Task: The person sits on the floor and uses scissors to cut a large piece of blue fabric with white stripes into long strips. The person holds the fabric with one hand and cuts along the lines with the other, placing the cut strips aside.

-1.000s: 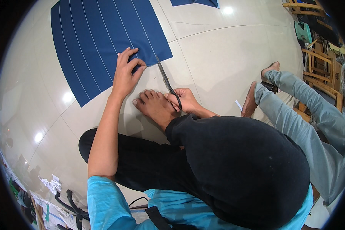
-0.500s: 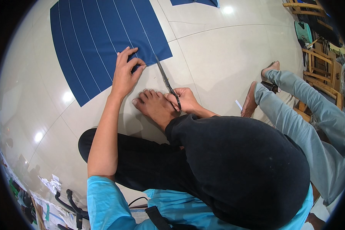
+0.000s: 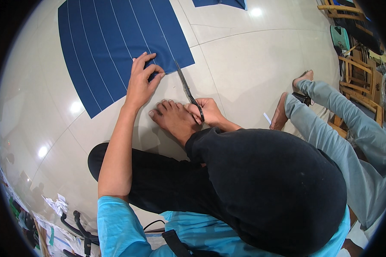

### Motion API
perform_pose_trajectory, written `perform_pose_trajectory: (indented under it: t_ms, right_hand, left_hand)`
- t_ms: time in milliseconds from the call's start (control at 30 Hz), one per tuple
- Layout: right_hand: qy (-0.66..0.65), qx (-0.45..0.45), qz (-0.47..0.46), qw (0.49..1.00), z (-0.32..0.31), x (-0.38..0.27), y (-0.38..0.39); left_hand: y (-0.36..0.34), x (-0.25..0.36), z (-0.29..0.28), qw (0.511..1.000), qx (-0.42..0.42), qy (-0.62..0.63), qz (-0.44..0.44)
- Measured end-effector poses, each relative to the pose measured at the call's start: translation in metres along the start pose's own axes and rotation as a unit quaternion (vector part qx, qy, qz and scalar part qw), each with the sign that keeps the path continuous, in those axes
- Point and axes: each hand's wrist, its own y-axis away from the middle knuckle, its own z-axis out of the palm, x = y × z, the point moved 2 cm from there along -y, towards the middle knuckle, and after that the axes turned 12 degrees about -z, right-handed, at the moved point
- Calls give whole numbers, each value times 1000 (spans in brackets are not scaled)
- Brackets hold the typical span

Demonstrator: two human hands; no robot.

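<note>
A dark blue piece of fabric [image 3: 111, 47] with several pale lines along its length lies on the tiled floor. At its near edge my left hand [image 3: 142, 81] pinches the cloth between thumb and forefinger, the other fingers resting on top. My right hand [image 3: 208, 112] is closed round the handles of a pair of scissors [image 3: 185, 88]. Their blades reach the fabric's near edge, close to the rightmost pale line and just right of my left fingertips. My bare foot [image 3: 172, 116] is beside the scissor handles.
Another blue fabric piece [image 3: 221, 3] lies at the far edge. On the right are another person's legs in light trousers [image 3: 326, 113], with wooden frames [image 3: 358, 68] behind them. Crumpled white material [image 3: 56, 204] and a black tubular object [image 3: 82, 227] are at the lower left.
The fabric, hands and scissors have shifted very slightly to the right in the picture. Both hands keep their grip, and the blades stay at the fabric edge.
</note>
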Motion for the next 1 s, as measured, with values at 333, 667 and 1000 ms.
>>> perform_pose_trajectory:
  t_ms: [333, 667, 1000]
  right_hand:
    - [-33, -7, -54, 998, 3, -7, -16]
    - [-32, 1, -62, 998, 7, -18, -18]
    - [-38, 16, -56, 998, 9, -18, -17]
  left_hand:
    - [0, -1, -1, 1000, -8, 10, 1]
    - [-1, -1, -2, 1000, -10, 12, -1]
    - [0, -1, -3, 1000, -10, 10, -1]
